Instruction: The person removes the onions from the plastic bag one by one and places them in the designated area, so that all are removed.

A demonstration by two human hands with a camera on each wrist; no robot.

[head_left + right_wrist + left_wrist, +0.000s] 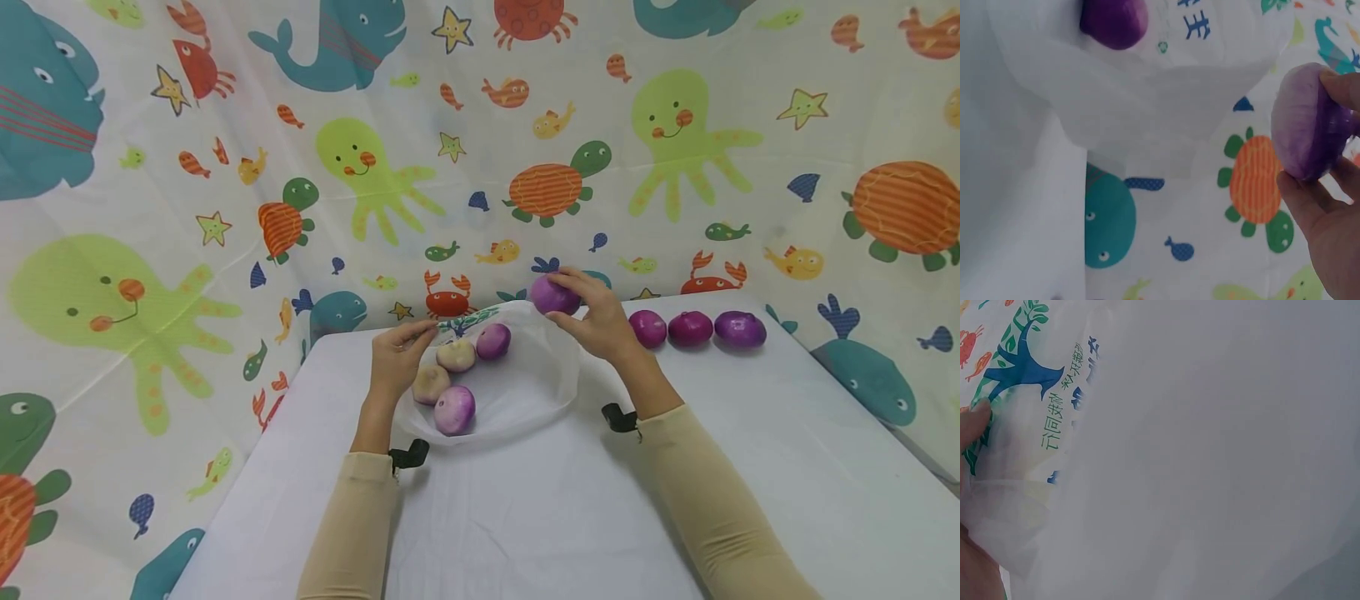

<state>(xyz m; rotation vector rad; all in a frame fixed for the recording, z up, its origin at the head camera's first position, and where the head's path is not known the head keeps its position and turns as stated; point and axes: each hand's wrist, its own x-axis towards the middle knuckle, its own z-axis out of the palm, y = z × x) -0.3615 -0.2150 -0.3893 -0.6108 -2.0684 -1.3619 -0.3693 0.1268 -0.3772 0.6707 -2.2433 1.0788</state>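
My right hand grips a purple onion above the right rim of a white plastic bag. In the right wrist view, the thumb and fingers hold that onion at its sides. My left hand pinches the left edge of the bag, whose green and blue print shows in the left wrist view. Inside the bag lie two pale onions, one behind the other, and two purple ones, one at the back and one in front.
Three purple onions stand in a row on the right of the white table: one at the left, one in the middle and one at the right. A curtain printed with sea animals hangs behind the table.
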